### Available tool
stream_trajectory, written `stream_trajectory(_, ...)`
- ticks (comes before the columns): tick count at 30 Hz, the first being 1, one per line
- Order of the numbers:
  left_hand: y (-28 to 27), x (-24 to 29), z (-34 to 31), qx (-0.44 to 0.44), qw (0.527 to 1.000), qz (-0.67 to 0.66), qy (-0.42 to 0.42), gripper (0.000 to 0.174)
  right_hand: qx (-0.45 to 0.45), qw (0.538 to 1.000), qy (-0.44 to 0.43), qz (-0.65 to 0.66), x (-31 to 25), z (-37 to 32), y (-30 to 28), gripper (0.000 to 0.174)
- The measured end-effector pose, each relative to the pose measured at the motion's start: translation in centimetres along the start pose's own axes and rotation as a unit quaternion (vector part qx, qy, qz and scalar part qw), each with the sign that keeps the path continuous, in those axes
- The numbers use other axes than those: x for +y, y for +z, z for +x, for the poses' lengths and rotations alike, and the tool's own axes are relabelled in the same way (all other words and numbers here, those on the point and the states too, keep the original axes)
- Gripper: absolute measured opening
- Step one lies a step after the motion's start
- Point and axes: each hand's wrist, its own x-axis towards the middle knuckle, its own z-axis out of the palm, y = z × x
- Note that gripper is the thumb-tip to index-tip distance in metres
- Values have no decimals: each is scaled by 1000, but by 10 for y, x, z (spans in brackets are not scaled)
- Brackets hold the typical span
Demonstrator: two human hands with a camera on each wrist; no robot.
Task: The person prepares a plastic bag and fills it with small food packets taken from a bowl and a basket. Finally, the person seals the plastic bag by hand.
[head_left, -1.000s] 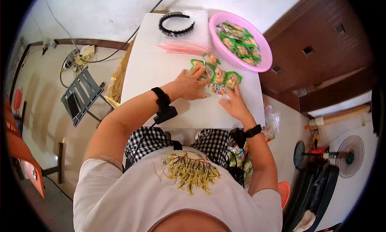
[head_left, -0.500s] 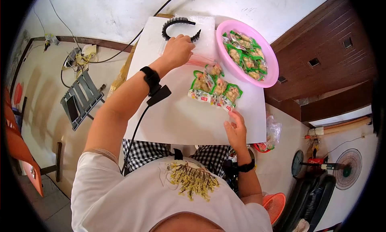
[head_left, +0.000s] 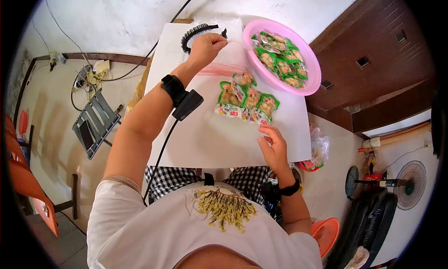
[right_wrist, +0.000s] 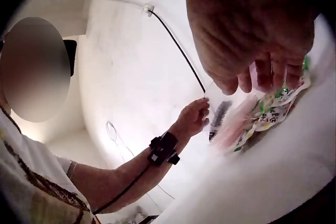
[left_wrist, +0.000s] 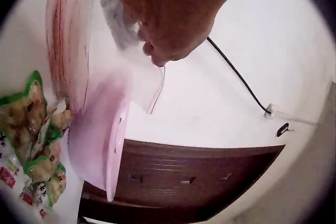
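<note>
My left hand (head_left: 206,48) is at the far side of the white table, pinching a thin clear plastic bag (left_wrist: 159,91) with a red line along its edge. A black headband (head_left: 192,34) lies beside this hand. Below it is a pile of clear bags with red edge lines (head_left: 221,69). Several green-edged snack packets (head_left: 252,99) lie grouped in the middle of the table, with pale round food inside. My right hand (head_left: 274,148) stays near the packets' lower end, fingers loosely bent and holding nothing; its fingertips are close to the nearest packet.
A pink basin (head_left: 313,77) filled with similar packets stands at the table's back right corner. The white table (head_left: 196,140) meets a wall behind. A folding stool (head_left: 97,122) with a phone is on the left; a fan (head_left: 410,185) and an orange basket (head_left: 326,234) are on the right.
My left hand has gone from the packets to the far side, over the pile of bags, and lifted one bag away. My right hand has drawn back slightly from the packets.
</note>
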Motion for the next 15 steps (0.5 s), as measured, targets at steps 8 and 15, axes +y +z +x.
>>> stream_trajectory(8,-2,42,-54,47,976,92,192,5,-75,968,93,223,-13,38,20,23)
stream_trajectory(15,3,71,-142,-57,977,99,181,7,-36,861,122,492,-29,56,76,27)
